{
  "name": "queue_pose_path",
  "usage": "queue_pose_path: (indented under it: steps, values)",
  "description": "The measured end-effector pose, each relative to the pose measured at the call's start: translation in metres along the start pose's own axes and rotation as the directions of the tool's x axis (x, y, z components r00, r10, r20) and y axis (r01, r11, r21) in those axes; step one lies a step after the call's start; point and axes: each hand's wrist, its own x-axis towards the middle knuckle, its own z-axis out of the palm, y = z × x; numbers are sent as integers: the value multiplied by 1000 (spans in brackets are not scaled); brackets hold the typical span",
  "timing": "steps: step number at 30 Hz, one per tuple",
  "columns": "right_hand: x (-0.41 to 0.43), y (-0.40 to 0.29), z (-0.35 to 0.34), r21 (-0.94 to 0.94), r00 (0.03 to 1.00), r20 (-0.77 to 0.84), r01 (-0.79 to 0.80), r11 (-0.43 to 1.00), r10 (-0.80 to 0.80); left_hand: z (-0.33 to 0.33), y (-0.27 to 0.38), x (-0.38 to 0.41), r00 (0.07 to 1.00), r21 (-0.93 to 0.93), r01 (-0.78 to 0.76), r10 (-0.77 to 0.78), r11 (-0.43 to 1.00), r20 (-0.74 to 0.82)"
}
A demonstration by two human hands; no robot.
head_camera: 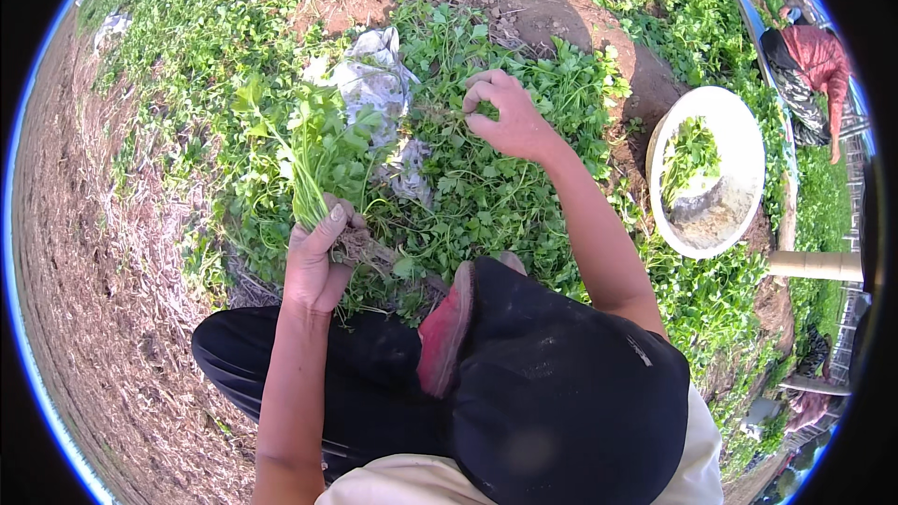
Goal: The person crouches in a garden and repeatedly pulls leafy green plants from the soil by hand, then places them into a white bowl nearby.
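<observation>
My left hand (pixel 324 252) is closed round the lower stems of a bunch of leafy green plants (pixel 309 161), perhaps celery or parsley, with soil-covered roots (pixel 365 249) showing below the fingers. Off to the right, my right hand (pixel 501 112) is held over the leafy bed (pixel 491 203), thumb and fingertips curled close to each other. Whether anything thin is between them cannot be told. A crumpled, dirty whitish plastic sheet (pixel 375 84) lies among the plants between my hands. At the right stands a white basin (pixel 722 217) with some cut or pulled greens (pixel 691 158) inside.
My knees and a red shoe (pixel 445 337) are close below the hands. A ridge of bare soil (pixel 582 10) runs behind the plants toward the basin. Dry, straw-strewn ground (pixel 126 294) lies at left. A pale post (pixel 814 265) and a bending person (pixel 814 63) are at far right.
</observation>
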Motion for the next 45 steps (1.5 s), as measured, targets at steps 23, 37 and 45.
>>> queue_pose_path:
  steps: [23, 37, 45]
  values:
    - [-17, -9, 1, -182, 946, 231, -190, 965, 229, -23, 16, 3, 996, 330, -40, 12, 943, 88]
    - [67, -35, -84, 329, 979, 204, -63, 942, -6, -61, -4, -24, 966, -25, -2, -4, 1000, -257]
    - [44, -69, -166, 553, 958, 104, 169, 816, -268, -57, -9, -20, 985, -28, -37, 32, 999, -167]
